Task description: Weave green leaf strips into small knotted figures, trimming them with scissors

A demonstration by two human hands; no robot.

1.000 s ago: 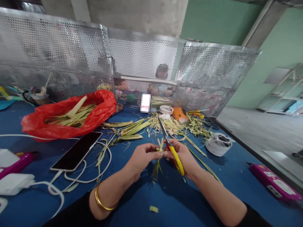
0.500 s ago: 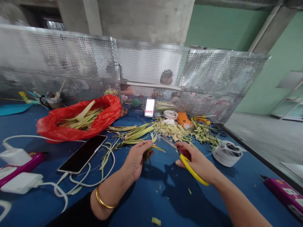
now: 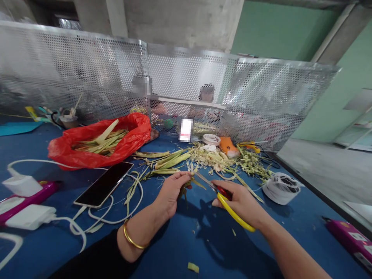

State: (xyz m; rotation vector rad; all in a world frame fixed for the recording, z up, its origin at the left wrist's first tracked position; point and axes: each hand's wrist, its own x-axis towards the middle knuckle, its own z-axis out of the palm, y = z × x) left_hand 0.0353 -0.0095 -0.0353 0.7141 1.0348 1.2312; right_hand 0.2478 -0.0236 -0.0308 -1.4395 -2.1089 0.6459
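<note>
— Over the blue table (image 3: 203, 252), what is the left hand (image 3: 171, 192) doing?

— It is pinching a small leaf bundle (image 3: 186, 185) between thumb and fingertips, closed tight on it. It is holding the bundle just above the tabletop, near the middle of the view. A gold bangle (image 3: 130, 240) is sitting on that wrist.

— And the right hand (image 3: 241, 201)?

— It is gripping the scissors (image 3: 229, 207), with its fingers curled through the yellow handles and wrapped firmly around them. The blades are pointing left toward the bundle, and their tips are lying just beside it. Whether they are touching it, I cannot tell.

— What is lying around the hands?

— Behind them, leaf scraps (image 3: 215, 159) are sitting in a loose heap, with longer green strips running off to the left. A red bag (image 3: 128, 141) is lying open farther left, holding more leaves. A phone (image 3: 103, 189) is resting face up near the left forearm, and a white cable (image 3: 116, 221) is looping beside it.

— Anything on the right?

— A cord spool (image 3: 280, 189) is standing well apart from the right hand.

— And at the back?

— A perforated screen (image 3: 174, 73) is running across the table's far edge. Other people are sitting behind it, blurred through the holes.
</note>
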